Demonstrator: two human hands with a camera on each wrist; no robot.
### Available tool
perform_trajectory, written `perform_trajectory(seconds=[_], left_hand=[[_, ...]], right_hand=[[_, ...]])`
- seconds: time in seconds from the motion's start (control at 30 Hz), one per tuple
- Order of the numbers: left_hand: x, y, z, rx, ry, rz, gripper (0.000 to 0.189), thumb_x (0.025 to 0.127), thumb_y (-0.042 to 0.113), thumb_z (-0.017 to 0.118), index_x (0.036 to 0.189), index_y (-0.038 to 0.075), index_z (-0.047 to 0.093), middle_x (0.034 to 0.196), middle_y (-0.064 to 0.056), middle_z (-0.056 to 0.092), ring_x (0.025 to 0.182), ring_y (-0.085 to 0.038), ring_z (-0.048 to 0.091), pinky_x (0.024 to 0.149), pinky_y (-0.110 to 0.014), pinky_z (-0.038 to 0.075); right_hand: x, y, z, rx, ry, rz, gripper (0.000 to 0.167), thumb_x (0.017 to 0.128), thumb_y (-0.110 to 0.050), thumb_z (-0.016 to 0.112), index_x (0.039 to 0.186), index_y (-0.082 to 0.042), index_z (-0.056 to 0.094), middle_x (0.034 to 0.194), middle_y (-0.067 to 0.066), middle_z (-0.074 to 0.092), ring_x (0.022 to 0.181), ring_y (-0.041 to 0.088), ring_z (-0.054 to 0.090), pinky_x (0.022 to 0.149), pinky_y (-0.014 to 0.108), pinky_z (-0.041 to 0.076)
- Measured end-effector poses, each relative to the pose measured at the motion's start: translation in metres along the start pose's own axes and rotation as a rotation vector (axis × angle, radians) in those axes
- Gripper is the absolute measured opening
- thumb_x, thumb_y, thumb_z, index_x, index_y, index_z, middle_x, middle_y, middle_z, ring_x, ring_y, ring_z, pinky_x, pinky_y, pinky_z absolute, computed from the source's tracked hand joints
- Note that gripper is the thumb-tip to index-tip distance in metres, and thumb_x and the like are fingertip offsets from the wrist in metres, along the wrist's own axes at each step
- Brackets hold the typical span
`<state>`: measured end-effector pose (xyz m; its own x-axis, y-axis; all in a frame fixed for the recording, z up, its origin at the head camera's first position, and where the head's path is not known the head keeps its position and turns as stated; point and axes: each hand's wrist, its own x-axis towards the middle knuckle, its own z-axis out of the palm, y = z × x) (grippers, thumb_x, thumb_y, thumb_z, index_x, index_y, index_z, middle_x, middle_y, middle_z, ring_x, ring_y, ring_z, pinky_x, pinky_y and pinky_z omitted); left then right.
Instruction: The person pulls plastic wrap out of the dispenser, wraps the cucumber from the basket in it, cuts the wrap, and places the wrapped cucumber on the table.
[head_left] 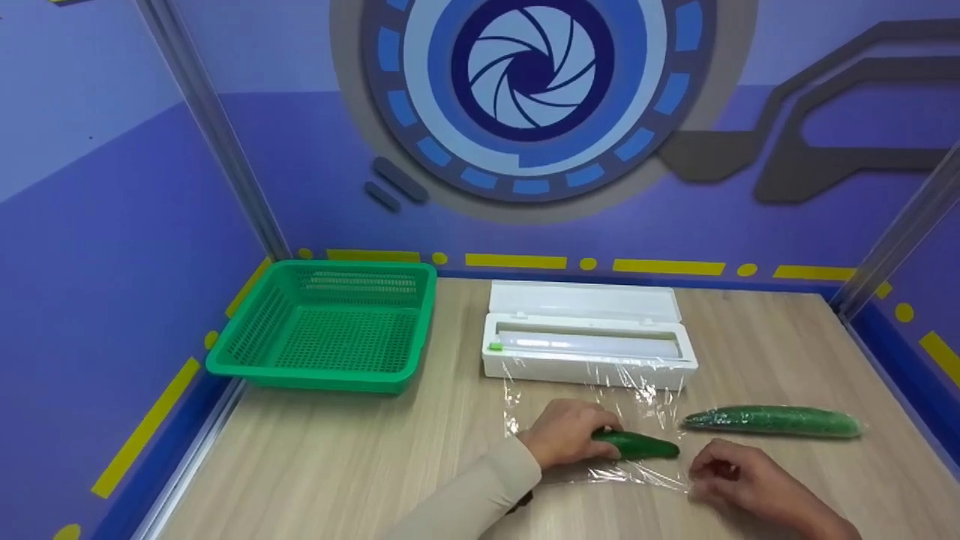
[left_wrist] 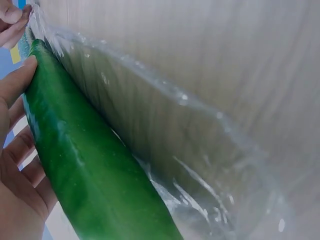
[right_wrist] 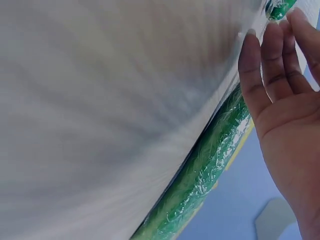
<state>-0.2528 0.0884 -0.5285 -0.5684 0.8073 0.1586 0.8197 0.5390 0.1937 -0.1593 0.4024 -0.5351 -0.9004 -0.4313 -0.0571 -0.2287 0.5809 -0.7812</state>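
On a sheet of clear cling film (head_left: 645, 474), my left hand (head_left: 568, 433) grips a bare green cucumber (head_left: 643, 445). The left wrist view shows the fingers along one side of this cucumber (left_wrist: 95, 155), with loose film (left_wrist: 200, 107) lying along the other. Just past the cucumber's tip, my right hand (head_left: 750, 480) pinches the film's near right edge between thumb and fingers. Behind that hand lies a second cucumber (head_left: 780, 421) wrapped in film; its shiny wrapping shows below the fingers in the right wrist view (right_wrist: 200, 165).
A white cling film box (head_left: 585, 373) stands behind the hands, lid up, its roll (head_left: 592, 344) inside and film running out over the front. A small green slider (head_left: 496, 346) sits on its left end. A green plastic basket (head_left: 315, 379) is at the back left. Printed walls (head_left: 525, 232) border the table (head_left: 337, 465).
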Motion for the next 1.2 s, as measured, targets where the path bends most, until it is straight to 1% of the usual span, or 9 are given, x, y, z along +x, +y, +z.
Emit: perform_trajectory(seconds=[0.1,0.17,0.4,0.57,0.7,0.83,0.97,1.13,1.2], left_hand=[[0.0,-0.001,-0.001,-0.001,-0.005,0.003,0.031,0.096,0.05,0.077,0.119,0.029,0.078,0.095,0.016,0.07,0.075,0.004,0.051,0.065,-0.015,0.035],[0.001,-0.002,-0.001,0.004,-0.008,0.007,0.031,0.097,0.049,0.075,0.121,0.029,0.077,0.093,0.016,0.068,0.073,0.003,0.048,0.062,-0.016,0.034],[0.002,-0.005,0.001,0.078,0.011,0.043,0.033,0.104,0.051,0.063,0.127,0.028,0.073,0.087,0.012,0.059,0.067,-0.001,0.044,0.054,-0.021,0.029],[0.0,-0.007,0.003,0.094,0.047,0.078,0.033,0.107,0.05,0.057,0.126,0.027,0.071,0.09,0.01,0.062,0.067,-0.003,0.048,0.053,-0.022,0.031],[-0.001,-0.007,0.006,0.11,0.087,0.126,0.035,0.107,0.051,0.057,0.127,0.026,0.071,0.092,0.008,0.064,0.066,-0.003,0.048,0.052,-0.022,0.032],[0.0,-0.006,0.009,0.145,0.118,0.163,0.037,0.103,0.055,0.061,0.123,0.027,0.074,0.089,0.011,0.063,0.065,-0.001,0.045,0.052,-0.019,0.032],[0.0,-0.005,0.01,0.139,0.115,0.161,0.036,0.101,0.055,0.065,0.122,0.028,0.076,0.089,0.012,0.063,0.066,0.001,0.044,0.054,-0.018,0.033],[0.0,-0.002,0.009,0.102,0.102,0.164,0.036,0.102,0.052,0.066,0.125,0.027,0.076,0.093,0.012,0.065,0.068,0.001,0.045,0.057,-0.018,0.036],[0.0,-0.002,0.009,0.097,0.11,0.168,0.035,0.102,0.051,0.066,0.125,0.026,0.076,0.095,0.012,0.067,0.07,0.002,0.047,0.059,-0.017,0.038]], right_hand=[[0.001,0.0,0.003,0.038,-0.07,0.037,0.023,0.092,-0.023,0.085,0.108,-0.013,0.071,0.093,-0.002,0.065,0.082,0.01,0.059,0.069,0.026,0.049],[0.002,0.0,0.005,0.056,-0.102,0.063,0.022,0.093,-0.025,0.084,0.107,-0.014,0.071,0.092,-0.003,0.064,0.081,0.009,0.058,0.068,0.026,0.048],[0.004,0.002,0.009,0.03,-0.09,0.002,0.014,0.095,-0.022,0.081,0.104,-0.017,0.072,0.091,-0.007,0.064,0.081,0.008,0.059,0.068,0.026,0.049],[0.004,0.003,0.008,0.044,-0.108,0.0,0.008,0.097,-0.02,0.079,0.103,-0.018,0.074,0.094,-0.006,0.067,0.085,0.008,0.059,0.073,0.025,0.051],[0.004,0.003,0.006,0.027,-0.114,-0.009,0.005,0.098,-0.019,0.079,0.101,-0.019,0.076,0.095,-0.007,0.069,0.086,0.008,0.06,0.076,0.024,0.051],[0.004,0.002,0.005,0.013,-0.114,0.034,0.006,0.097,-0.02,0.08,0.101,-0.019,0.076,0.094,-0.006,0.068,0.085,0.008,0.06,0.074,0.024,0.051],[0.002,-0.001,0.003,-0.002,-0.06,0.025,0.007,0.095,-0.017,0.081,0.097,-0.02,0.075,0.094,-0.005,0.065,0.084,0.007,0.059,0.072,0.025,0.052],[0.001,-0.007,0.002,-0.049,0.136,-0.102,0.02,0.088,-0.003,0.084,0.089,-0.019,0.072,0.093,-0.005,0.065,0.082,0.006,0.061,0.069,0.025,0.054],[0.002,-0.011,0.002,-0.064,0.21,-0.101,0.022,0.087,0.0,0.084,0.089,-0.018,0.071,0.093,-0.005,0.068,0.081,0.005,0.062,0.069,0.024,0.054]])
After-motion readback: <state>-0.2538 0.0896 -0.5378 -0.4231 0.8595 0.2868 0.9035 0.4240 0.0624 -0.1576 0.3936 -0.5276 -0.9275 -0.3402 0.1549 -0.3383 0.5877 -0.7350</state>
